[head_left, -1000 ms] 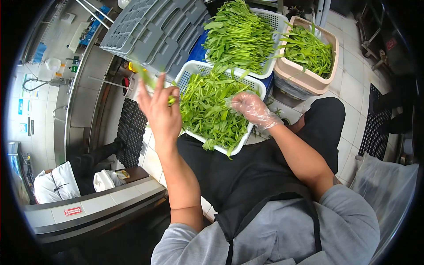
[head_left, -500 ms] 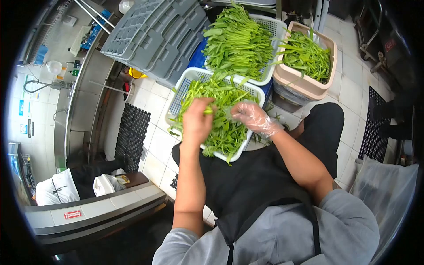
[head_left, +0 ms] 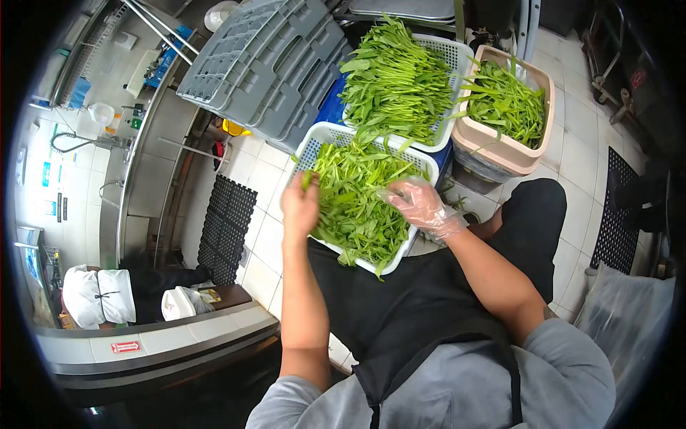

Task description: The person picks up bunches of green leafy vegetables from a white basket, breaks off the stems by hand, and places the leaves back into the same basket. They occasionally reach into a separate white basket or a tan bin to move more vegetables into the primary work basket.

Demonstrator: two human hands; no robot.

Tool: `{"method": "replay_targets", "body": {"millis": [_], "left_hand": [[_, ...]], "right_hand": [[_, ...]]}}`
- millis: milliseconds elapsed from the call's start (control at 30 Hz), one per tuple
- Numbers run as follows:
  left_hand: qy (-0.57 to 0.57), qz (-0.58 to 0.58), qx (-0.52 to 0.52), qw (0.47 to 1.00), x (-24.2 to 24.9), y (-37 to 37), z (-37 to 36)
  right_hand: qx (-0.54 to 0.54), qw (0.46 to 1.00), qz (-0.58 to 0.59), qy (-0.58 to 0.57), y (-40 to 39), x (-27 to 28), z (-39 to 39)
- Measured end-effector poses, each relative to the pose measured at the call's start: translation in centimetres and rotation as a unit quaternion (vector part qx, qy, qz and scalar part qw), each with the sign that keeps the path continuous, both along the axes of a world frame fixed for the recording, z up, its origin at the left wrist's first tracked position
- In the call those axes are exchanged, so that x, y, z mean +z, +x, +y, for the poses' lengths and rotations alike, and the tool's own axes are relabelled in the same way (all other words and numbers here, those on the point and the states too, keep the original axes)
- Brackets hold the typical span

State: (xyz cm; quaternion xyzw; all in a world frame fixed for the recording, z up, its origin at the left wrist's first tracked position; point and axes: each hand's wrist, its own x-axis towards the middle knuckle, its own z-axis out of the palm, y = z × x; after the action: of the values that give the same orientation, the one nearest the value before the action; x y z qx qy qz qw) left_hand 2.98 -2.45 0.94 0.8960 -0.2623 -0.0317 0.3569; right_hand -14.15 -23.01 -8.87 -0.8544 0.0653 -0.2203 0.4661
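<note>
A white perforated basket full of loose water spinach sits before my knees. My left hand, bare, is at the basket's left side, its fingers closed on a water spinach sprig. At the right side of the basket, my right hand wears a clear plastic glove. Its fingers are curled together over the greens; what they pinch, if anything, is hidden. Behind stands a second white basket with water spinach bundled in neat rows.
A beige bin with more greens stands at the right. Grey stacked crates rise at the back left. A black floor mat lies on the left tiles. Another person in a white top is at lower left.
My left hand has moved left, from over the greens to the basket's left edge, with a green sprig in its fingers. My right hand has shifted slightly right and down. The camera view has shifted slightly.
</note>
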Motion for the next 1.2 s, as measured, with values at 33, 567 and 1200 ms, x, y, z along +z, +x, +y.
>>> {"method": "replay_targets", "body": {"millis": [33,567,1200], "left_hand": [[-0.058,0.063,0.045,0.995,0.5,1.0,-0.1],[0.306,-0.034,-0.115,0.944,-10.9,6.8,-8.2],[-0.165,0.168,-0.069,0.969,3.7,4.6,-1.3]], "right_hand": [[0.01,0.999,0.007,-0.037,0.0,0.0,0.0],[-0.01,0.998,-0.018,-0.067,0.1,-1.7,0.2],[0.001,0.998,0.006,-0.059,0.8,-1.4,0.1]]}}
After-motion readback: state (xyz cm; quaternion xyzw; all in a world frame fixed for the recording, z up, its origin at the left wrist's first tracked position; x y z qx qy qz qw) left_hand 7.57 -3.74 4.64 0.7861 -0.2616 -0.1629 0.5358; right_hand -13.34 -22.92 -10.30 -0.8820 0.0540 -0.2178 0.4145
